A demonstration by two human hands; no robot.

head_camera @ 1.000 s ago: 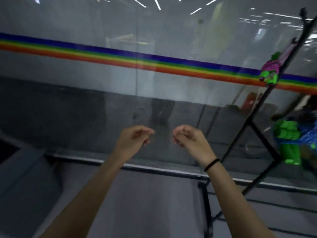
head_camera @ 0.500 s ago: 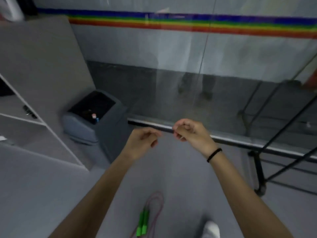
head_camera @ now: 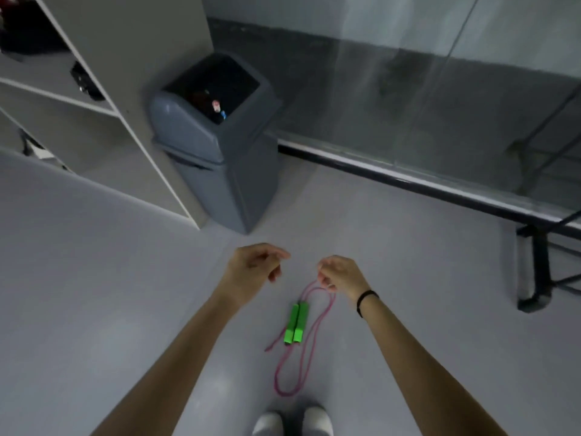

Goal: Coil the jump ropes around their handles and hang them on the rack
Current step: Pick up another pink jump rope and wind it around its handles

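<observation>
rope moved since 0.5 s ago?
No. The rope lies on the floor at the same offset below and right of the bin; only the camera tilted down.

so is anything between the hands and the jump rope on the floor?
Nothing visible. The jump rope lies on the floor below the left hand and right hand; the right overlaps its top loop in view. The bin stands farther off to the left.
</observation>
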